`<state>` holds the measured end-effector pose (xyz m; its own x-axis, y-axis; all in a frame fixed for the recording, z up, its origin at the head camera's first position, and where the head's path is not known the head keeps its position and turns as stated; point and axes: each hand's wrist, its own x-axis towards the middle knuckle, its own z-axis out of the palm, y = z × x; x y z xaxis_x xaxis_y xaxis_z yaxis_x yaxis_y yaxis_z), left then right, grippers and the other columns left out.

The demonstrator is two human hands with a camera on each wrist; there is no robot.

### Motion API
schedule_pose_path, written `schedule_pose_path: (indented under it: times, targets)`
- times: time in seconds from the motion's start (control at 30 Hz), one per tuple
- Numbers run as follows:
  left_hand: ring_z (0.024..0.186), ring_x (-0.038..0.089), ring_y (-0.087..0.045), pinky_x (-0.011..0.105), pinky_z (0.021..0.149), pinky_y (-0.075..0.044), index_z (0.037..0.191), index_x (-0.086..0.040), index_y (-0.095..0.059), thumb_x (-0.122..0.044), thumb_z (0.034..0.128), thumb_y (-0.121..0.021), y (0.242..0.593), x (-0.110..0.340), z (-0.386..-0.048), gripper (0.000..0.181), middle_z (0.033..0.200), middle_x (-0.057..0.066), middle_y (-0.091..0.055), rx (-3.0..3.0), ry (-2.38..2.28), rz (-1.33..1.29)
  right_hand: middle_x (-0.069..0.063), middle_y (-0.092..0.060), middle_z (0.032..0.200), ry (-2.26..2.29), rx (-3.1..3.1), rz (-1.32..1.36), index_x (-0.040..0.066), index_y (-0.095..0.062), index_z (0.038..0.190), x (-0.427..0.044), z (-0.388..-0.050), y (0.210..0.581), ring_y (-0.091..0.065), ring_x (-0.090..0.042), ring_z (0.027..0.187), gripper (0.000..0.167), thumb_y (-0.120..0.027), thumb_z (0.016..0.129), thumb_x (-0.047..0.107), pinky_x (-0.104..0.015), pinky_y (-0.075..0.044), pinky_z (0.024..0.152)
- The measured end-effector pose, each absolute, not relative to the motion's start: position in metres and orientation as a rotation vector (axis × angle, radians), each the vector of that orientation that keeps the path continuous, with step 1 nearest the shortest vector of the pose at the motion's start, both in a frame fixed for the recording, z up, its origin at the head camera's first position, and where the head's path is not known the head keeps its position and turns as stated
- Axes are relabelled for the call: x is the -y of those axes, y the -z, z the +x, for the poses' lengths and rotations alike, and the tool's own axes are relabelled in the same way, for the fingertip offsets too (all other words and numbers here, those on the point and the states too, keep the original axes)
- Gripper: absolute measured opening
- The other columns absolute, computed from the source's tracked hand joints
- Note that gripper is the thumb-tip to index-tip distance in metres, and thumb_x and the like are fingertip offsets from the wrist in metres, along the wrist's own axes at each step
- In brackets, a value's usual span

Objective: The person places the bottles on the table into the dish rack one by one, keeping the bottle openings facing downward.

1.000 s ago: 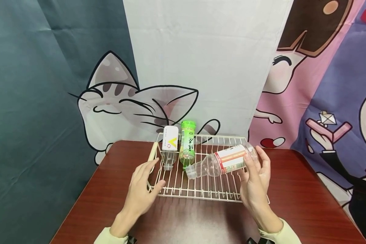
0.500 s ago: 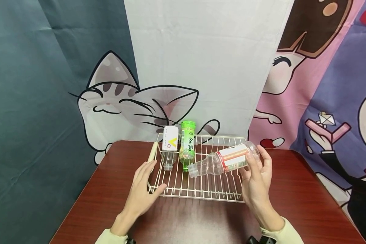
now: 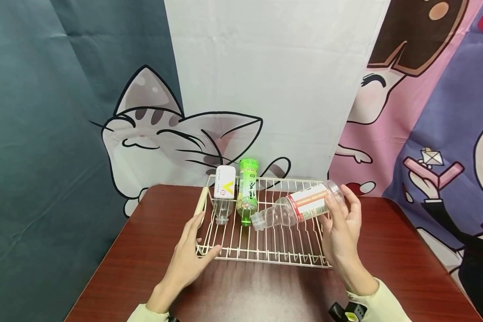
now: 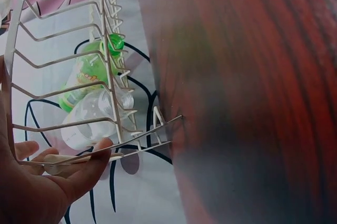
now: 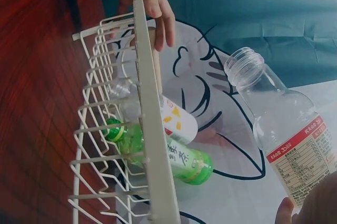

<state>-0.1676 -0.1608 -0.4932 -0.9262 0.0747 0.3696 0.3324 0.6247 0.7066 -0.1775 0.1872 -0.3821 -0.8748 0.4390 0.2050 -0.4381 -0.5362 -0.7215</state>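
Observation:
My right hand [image 3: 343, 232] holds a clear plastic bottle [image 3: 295, 205] near its base, in the air above the right part of a white wire rack [image 3: 261, 255]. The uncapped bottle lies nearly level, its neck pointing left and slightly down; its label is white, red and orange. My left hand [image 3: 189, 257] touches the rack's left front corner, fingers mostly straight and thumb spread. Within the rack a green bottle [image 3: 247, 192] and a smaller clear bottle with a white label [image 3: 224, 190] lie side by side, necks toward me. In the right wrist view, the held bottle [image 5: 284, 111] is clear of the rack.
The rack stands on a dark red wooden table [image 3: 137, 250]. Close behind it hangs a printed cloth backdrop [image 3: 273, 89] with a cartoon cat. A pale thicker bar [image 3: 201, 201] runs along the rack's left side.
My right hand has raised the held bottle slightly and moved it to the right. The left hand has shifted a little at the rack's corner. Both bottles in the rack stay put.

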Motion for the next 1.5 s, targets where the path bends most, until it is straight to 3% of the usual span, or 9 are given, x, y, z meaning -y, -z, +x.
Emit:
schedule_pose_path:
  times: [0.33, 0.67, 0.87, 1.1, 1.3, 1.5]
  targets:
    - [0.109, 0.032, -0.076, 0.056, 0.090, -0.060, 0.176, -0.032, -0.029, -0.039, 0.0939, -0.090, 0.493, 0.161, -0.168, 0.103, 0.174, 0.000, -0.038, 2.546, 1.211, -0.314, -0.010, -0.067, 0.119, -2.322, 1.160, 0.087, 0.006, -0.045, 0.154, -0.187, -0.200, 0.366, -0.074, -0.015, 0.096, 0.057, -0.065, 0.104, -0.011, -0.024, -0.064, 0.077]
    - [0.109, 0.033, -0.076, 0.056, 0.090, -0.060, 0.176, -0.029, -0.029, -0.042, 0.0936, -0.089, 0.490, 0.159, -0.169, 0.103, 0.174, 0.001, -0.039, 2.551, 1.207, -0.301, -0.017, -0.071, 0.129, -2.181, 1.316, 0.203, 0.007, -0.053, 0.146, -0.180, -0.222, 0.347, -0.076, -0.017, 0.102, 0.060, -0.066, 0.094, -0.021, -0.025, -0.064, 0.084]
    - [0.108, 0.032, -0.077, 0.056, 0.089, -0.060, 0.176, -0.028, -0.029, -0.040, 0.0932, -0.089, 0.491, 0.157, -0.169, 0.103, 0.173, 0.002, -0.040, 2.548, 1.183, -0.292, -0.006, -0.075, 0.123, -2.115, 1.495, 0.219, 0.005, -0.052, 0.149, -0.178, -0.237, 0.342, -0.077, -0.013, 0.095, 0.063, -0.070, 0.093, -0.018, -0.024, -0.064, 0.083]
    - [0.106, 0.031, -0.077, 0.055, 0.087, -0.060, 0.176, -0.026, -0.030, -0.040, 0.0933, -0.089, 0.492, 0.156, -0.169, 0.102, 0.172, 0.005, -0.042, 2.545, 1.183, -0.288, -0.001, -0.079, 0.116, -2.082, 1.631, 0.218, 0.012, -0.054, 0.148, -0.177, -0.253, 0.343, -0.077, -0.010, 0.094, 0.065, -0.073, 0.093, -0.017, -0.024, -0.063, 0.083]
    - [0.103, 0.030, -0.076, 0.053, 0.087, -0.060, 0.176, -0.028, -0.031, -0.032, 0.0919, -0.088, 0.495, 0.156, -0.170, 0.101, 0.170, 0.004, -0.045, 2.528, 1.193, -0.281, 0.004, -0.078, 0.116, -2.012, 1.728, 0.248, 0.014, -0.054, 0.149, -0.177, -0.266, 0.341, -0.076, -0.008, 0.093, 0.064, -0.076, 0.095, -0.012, -0.023, -0.062, 0.083]
    - [0.102, 0.030, -0.076, 0.052, 0.087, -0.060, 0.176, -0.027, -0.031, -0.028, 0.0907, -0.088, 0.496, 0.157, -0.170, 0.102, 0.169, 0.007, -0.046, 2.519, 1.195, -0.279, 0.000, -0.077, 0.123, -1.887, 1.826, 0.237, 0.015, -0.056, 0.152, -0.180, -0.279, 0.340, -0.075, -0.012, 0.102, 0.067, -0.084, 0.093, -0.002, -0.022, -0.061, 0.086]
